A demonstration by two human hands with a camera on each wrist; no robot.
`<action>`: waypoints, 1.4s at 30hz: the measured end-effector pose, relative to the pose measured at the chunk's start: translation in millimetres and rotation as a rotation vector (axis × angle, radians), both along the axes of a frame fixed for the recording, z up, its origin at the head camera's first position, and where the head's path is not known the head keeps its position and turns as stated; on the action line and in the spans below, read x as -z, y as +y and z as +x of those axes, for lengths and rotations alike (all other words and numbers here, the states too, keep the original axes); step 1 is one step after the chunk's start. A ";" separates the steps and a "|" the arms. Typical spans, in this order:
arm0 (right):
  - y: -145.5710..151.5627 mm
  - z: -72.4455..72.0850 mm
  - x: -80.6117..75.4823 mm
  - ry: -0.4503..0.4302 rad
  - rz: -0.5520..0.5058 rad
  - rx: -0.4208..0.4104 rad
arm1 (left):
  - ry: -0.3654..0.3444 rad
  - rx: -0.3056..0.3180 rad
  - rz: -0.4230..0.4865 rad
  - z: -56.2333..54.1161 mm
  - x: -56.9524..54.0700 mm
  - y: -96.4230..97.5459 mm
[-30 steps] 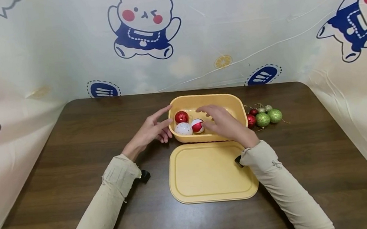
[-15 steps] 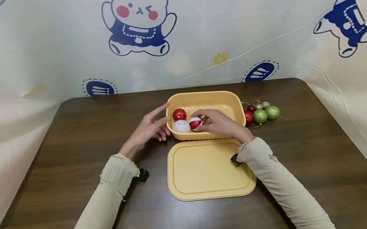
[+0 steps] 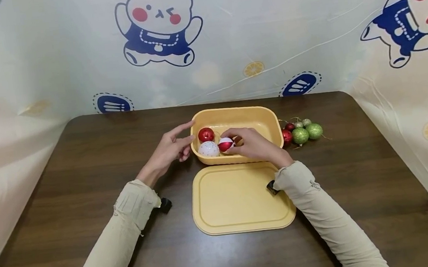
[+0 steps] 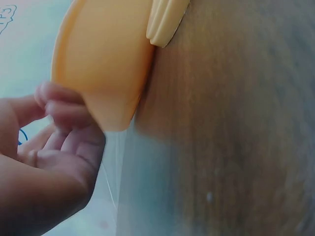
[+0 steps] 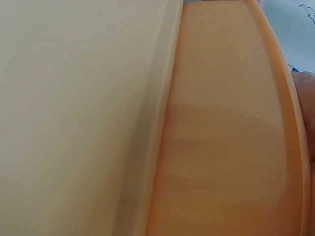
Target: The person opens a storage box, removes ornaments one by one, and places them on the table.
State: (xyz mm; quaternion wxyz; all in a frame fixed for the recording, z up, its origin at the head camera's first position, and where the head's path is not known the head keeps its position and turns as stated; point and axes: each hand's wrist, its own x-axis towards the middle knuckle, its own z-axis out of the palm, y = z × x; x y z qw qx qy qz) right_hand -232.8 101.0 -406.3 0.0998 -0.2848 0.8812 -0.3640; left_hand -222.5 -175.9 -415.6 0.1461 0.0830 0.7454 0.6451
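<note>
In the head view a yellow box (image 3: 247, 114) stands on the table, holding a shiny red bauble (image 3: 206, 134), a white speckled bauble (image 3: 208, 149) and a red-and-white bauble (image 3: 226, 145). My right hand (image 3: 253, 143) reaches inside and pinches the red-and-white bauble between thumb and fingers. At the box's left end is my left hand (image 3: 170, 150), its index finger and thumb stretched out to the rim. The left wrist view shows the left fingers (image 4: 69, 115) against the box wall (image 4: 108, 64). Only a bit of the right hand appears beside the rim in the right wrist view.
A flat yellow lid (image 3: 240, 200) lies on the table (image 3: 87, 199) directly in front of the box. To the box's right sits a cluster of baubles, with green ones (image 3: 300, 135) and red ones (image 3: 287, 137). A printed curtain (image 3: 227, 32) hangs behind the table.
My right hand has closed its fingers and thumb on the red-and-white bauble, which has turned so its red band sits differently. The left hand stays at the box's left end.
</note>
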 end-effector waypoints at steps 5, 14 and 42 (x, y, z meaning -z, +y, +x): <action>-4.6 0.0 0.4 -0.004 0.009 -0.001 | -0.034 -0.051 0.106 -0.1 -4.0 -4.6; -5.0 1.0 -0.9 0.000 0.024 -0.012 | -0.230 0.090 0.333 -2.7 -8.6 -9.9; 2.1 -1.2 -2.4 0.004 0.044 0.000 | -0.324 0.036 0.632 -6.0 -4.7 -5.5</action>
